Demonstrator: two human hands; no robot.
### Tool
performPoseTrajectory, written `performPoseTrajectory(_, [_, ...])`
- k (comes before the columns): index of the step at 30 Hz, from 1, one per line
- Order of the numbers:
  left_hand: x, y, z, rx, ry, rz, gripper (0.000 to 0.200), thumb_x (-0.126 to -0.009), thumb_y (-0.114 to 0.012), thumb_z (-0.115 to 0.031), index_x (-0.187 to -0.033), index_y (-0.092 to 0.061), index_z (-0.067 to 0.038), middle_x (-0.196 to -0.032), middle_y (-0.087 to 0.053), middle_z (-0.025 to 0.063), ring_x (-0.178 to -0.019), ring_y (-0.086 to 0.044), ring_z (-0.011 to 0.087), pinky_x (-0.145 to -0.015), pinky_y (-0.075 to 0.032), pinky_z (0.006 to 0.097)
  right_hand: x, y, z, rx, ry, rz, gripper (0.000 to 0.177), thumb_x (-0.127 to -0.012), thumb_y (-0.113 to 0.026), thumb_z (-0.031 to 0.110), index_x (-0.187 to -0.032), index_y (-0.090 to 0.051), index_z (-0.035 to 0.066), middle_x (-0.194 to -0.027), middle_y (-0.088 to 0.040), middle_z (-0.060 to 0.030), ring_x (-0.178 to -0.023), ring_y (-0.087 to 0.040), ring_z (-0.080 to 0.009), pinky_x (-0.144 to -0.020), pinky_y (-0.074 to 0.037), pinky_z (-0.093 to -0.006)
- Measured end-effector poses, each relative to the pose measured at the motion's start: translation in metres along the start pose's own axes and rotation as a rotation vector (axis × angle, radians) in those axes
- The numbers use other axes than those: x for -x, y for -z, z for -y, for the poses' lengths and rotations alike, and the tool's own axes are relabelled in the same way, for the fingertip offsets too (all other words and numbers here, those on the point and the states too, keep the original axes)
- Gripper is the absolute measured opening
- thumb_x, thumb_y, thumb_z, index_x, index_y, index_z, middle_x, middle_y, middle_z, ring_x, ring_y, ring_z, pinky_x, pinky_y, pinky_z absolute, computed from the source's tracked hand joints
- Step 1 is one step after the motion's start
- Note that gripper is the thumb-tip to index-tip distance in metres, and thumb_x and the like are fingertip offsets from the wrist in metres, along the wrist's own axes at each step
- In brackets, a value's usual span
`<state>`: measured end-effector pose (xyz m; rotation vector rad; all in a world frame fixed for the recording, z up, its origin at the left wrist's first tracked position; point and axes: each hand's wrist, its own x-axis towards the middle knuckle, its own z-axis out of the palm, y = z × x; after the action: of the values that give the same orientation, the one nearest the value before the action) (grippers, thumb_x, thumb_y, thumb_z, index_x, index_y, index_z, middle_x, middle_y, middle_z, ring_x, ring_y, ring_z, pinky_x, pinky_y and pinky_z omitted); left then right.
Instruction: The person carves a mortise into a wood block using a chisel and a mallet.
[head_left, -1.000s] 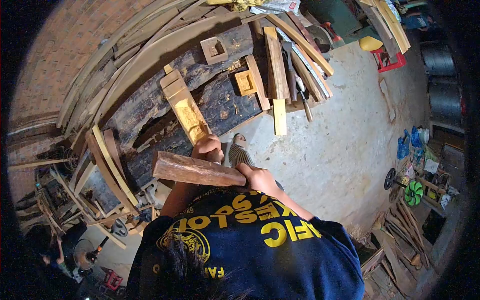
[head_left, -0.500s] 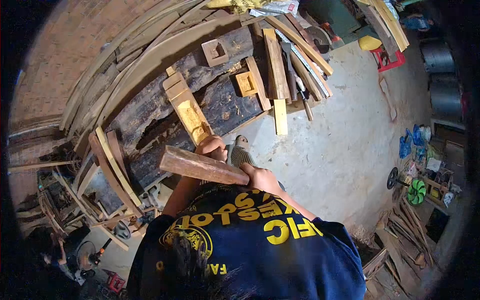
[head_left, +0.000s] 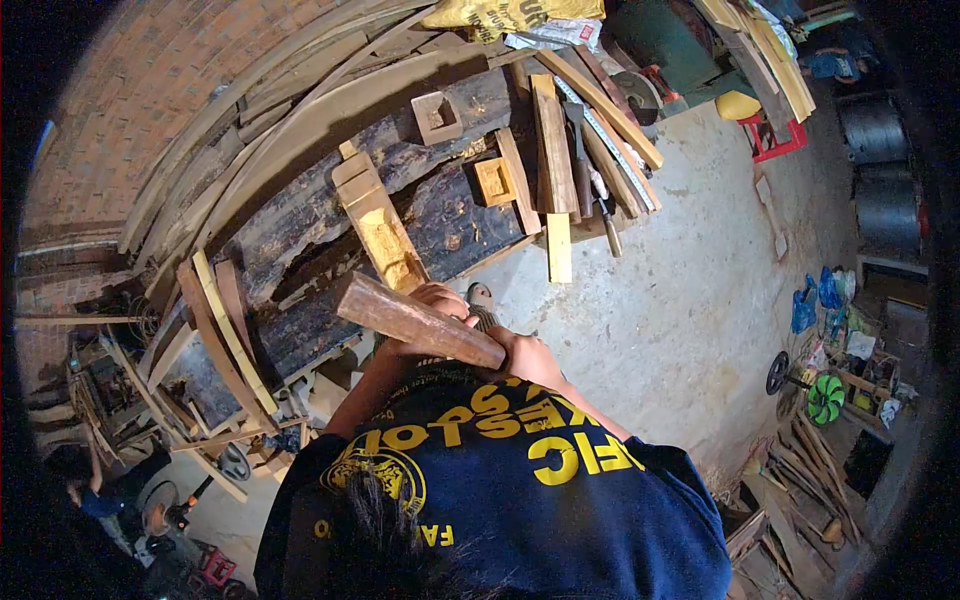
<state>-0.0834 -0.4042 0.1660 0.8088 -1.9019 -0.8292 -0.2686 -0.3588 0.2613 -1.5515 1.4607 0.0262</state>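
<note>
My right hand point(head_left: 526, 354) is closed round the right end of a thick brown wooden bar point(head_left: 415, 320). The bar slants across in front of my chest, its wide end up and to the left. Behind it, my left hand point(head_left: 440, 298) is curled closed at the near end of a long, pale hollowed wooden block point(head_left: 381, 247). What that hand grips is hidden by the bar. Loose yellowish chips lie in the block's hollow. The block rests on a dark, rough slab of wood point(head_left: 300, 268).
Two small square hollowed blocks, one greyish point(head_left: 437, 118) and one yellow point(head_left: 495, 182), sit on the slab. Beyond them are wood strips point(head_left: 555, 150), a ruler point(head_left: 618, 150) and a handled tool point(head_left: 611, 230). A green-bladed fan point(head_left: 825, 399) stands right. Another person point(head_left: 95, 500) is at lower left.
The wooden bar has shifted slightly right, and it slants a little more steeply. My left hand stays by the hollowed block's near end. The whole view has moved slightly.
</note>
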Motion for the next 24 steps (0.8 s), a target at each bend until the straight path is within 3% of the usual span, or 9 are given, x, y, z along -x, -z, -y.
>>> performPoseTrajectory(4, [0.002, 0.001, 0.007, -0.088, 0.007, 0.12, 0.022, -0.069, -0.073, -0.018, -0.072, -0.053, -0.011, -0.068, -0.053, 0.0059, -0.065, -0.053, 0.0272, -0.062, -0.042, 0.0395, -0.004, 0.001, -0.003, 0.035, -0.02, -0.007, 0.032, -0.071, -0.06, 0.022, -0.101, -0.052, 0.014, -0.078, -0.061, -0.0237, -0.078, -0.06, -0.0401, -0.068, -0.048, -0.0472])
performPoseTrajectory(8, [0.015, -0.007, 0.029, -0.129, -0.049, 0.118, 0.022, -0.072, -0.071, -0.021, -0.066, -0.052, -0.011, -0.065, -0.052, 0.0067, -0.064, -0.053, 0.028, -0.06, -0.041, 0.0396, -0.005, 0.003, -0.003, 0.01, -0.057, -0.002, 0.04, -0.064, -0.067, 0.025, -0.1, -0.055, 0.012, -0.081, -0.062, -0.0191, -0.08, -0.06, -0.038, -0.071, -0.047, -0.0441])
performPoseTrajectory(16, [-0.017, 0.007, -0.015, -0.164, 0.142, 0.131, 0.019, -0.071, -0.069, -0.017, -0.069, -0.051, -0.011, -0.065, -0.051, 0.0054, -0.063, -0.051, 0.0273, -0.059, -0.04, 0.0393, -0.004, 0.006, -0.004, 0.033, -0.088, -0.002, 0.04, -0.066, -0.067, 0.025, -0.102, -0.055, 0.013, -0.08, -0.063, -0.0187, -0.078, -0.06, -0.0376, -0.07, -0.048, -0.0439])
performPoseTrajectory(19, [-0.015, 0.003, -0.006, -0.121, 0.035, 0.13, 0.021, -0.071, -0.069, -0.017, -0.068, -0.049, -0.011, -0.064, -0.049, 0.005, -0.062, -0.05, 0.0267, -0.059, -0.039, 0.0388, -0.004, 0.005, -0.005, 0.039, -0.068, 0.004, 0.043, -0.067, -0.065, 0.026, -0.106, -0.051, 0.013, -0.084, -0.062, -0.0224, -0.083, -0.06, -0.0387, -0.072, -0.049, -0.0464])
performPoseTrajectory(24, [-0.007, -0.004, 0.001, -0.083, 0.043, 0.09, 0.022, -0.072, -0.069, -0.016, -0.071, -0.047, -0.012, -0.066, -0.049, 0.005, -0.064, -0.05, 0.0257, -0.059, -0.04, 0.0377, 0.001, 0.009, -0.003, -0.023, -0.073, 0.008, 0.044, -0.066, -0.066, 0.027, -0.106, -0.053, 0.013, -0.084, -0.062, -0.0223, -0.083, -0.06, -0.0382, -0.072, -0.049, -0.0456])
